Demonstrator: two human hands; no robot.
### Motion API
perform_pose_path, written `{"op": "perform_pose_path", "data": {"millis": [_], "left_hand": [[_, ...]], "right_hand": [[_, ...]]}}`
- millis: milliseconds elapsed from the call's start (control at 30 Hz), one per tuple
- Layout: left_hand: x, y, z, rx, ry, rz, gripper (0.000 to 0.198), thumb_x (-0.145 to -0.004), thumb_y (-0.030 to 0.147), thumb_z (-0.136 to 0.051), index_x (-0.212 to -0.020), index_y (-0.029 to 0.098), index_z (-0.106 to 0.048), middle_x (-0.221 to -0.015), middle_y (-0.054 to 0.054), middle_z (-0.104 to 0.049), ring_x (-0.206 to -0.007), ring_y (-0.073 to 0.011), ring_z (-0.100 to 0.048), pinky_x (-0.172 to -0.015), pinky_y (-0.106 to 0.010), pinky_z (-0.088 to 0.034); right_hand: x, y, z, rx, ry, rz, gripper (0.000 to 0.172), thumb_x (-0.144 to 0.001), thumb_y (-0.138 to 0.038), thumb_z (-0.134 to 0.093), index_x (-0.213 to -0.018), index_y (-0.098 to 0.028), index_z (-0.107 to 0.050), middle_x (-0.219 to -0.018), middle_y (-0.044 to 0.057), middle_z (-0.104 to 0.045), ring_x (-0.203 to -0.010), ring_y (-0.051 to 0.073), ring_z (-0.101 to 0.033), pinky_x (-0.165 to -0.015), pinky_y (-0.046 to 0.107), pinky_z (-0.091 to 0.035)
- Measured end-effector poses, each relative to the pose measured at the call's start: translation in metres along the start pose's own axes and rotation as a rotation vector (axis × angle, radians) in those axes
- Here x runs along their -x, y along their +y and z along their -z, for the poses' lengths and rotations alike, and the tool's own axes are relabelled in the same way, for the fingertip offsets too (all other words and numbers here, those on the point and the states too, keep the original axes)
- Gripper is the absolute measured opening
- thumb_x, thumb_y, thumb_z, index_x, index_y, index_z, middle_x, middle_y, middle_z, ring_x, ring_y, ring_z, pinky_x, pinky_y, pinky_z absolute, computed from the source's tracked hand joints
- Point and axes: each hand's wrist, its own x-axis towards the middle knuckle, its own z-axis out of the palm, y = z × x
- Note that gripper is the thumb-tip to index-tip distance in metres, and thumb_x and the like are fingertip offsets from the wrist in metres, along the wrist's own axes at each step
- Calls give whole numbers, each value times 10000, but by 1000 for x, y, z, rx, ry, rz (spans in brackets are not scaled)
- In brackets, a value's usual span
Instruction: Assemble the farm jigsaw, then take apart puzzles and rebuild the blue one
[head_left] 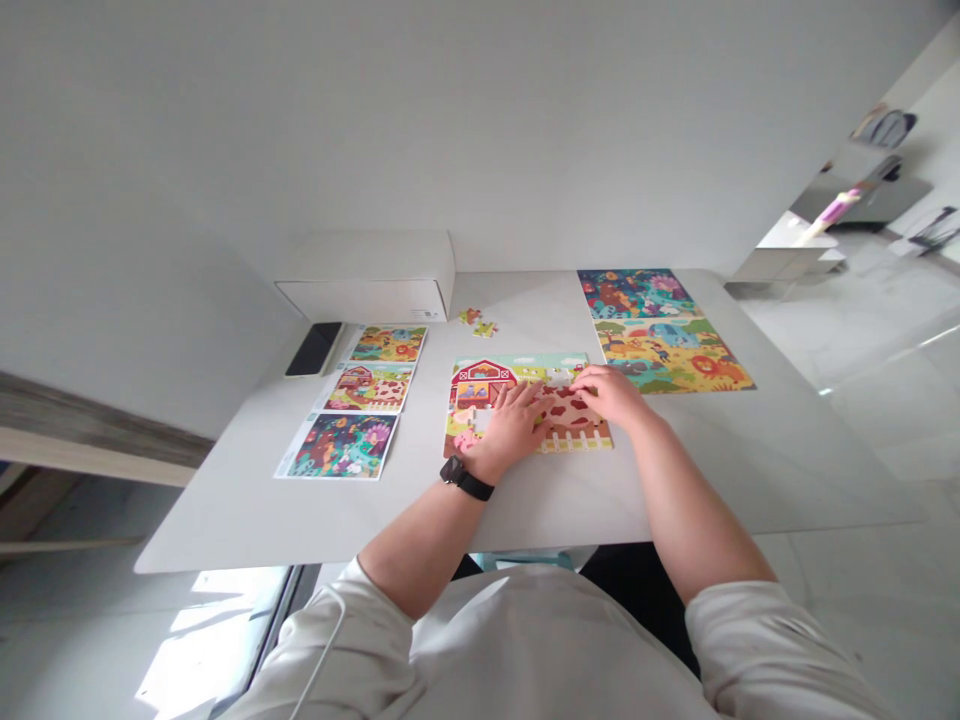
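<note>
A farm jigsaw puzzle with a red barn and a spotted cow lies in front of me on the table, with pale gaps in it. My left hand rests palm down over its middle, fingers spread, hiding part of the picture. At the right side, my right hand has its fingers bent together on a puzzle piece, mostly covered by the fingertips. Two loose puzzle pieces lie behind the puzzle.
Two completed puzzles lie at the right. Several picture cards form a column at the left, beside a phone. A white box stands at the back left against the wall. The table's front edge is close to my body.
</note>
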Motion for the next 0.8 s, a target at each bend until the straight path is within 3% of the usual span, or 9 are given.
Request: {"op": "perform_pose_path", "data": {"millis": [167, 333, 467, 667, 800], "left_hand": [[-1, 1, 2, 62, -56, -65, 436, -1018, 323, -631, -1449, 311, -698, -1629, -54, -590, -1550, -324, -465, -1337, -584, -267], [-2, 0, 3, 69, -36, -75, 416, -1007, 328, -655, -1416, 291, -724, -1575, -70, -637, -1532, -326, -492, -1338, -568, -278], [-2, -1, 2, 83, -24, -94, 504, -1009, 316, -654, -1512, 280, -656, -1583, -82, -629, -1528, -320, -497, -1335, -553, -296], [-5, -2, 2, 70, -44, -83, 523, -945, 260, -707, -1467, 280, -698, -1547, -93, -655, -1509, -343, -514, -1331, -576, -303], [-8, -2, 7, 67, -73, -100, 506, -909, 233, -734, -1414, 256, -734, -1575, -101, -633, -1497, -343, -533, -1314, -553, -354]], "right_hand": [[1, -6, 1, -48, -49, -65, 223, -892, -94, -717, -931, -256, -866, -1041, 65, -797, -952, 234, -750, -893, 360, -588], [2, -10, 2, -75, -86, -92, 122, -879, -161, -780, -861, -254, -856, -998, 58, -771, -875, 212, -736, -835, 339, -571], [3, -11, 3, -96, -88, -93, 113, -881, -179, -776, -851, -256, -852, -971, 50, -760, -843, 199, -724, -808, 324, -555], [4, -18, 7, -114, -115, -71, 152, -910, -250, -758, -763, -238, -794, -900, 39, -739, -790, 183, -689, -750, 302, -507], [2, -19, 8, -119, -59, -74, 185, -961, -297, -714, -803, -246, -797, -889, 45, -748, -808, 199, -687, -770, 314, -508]]}}
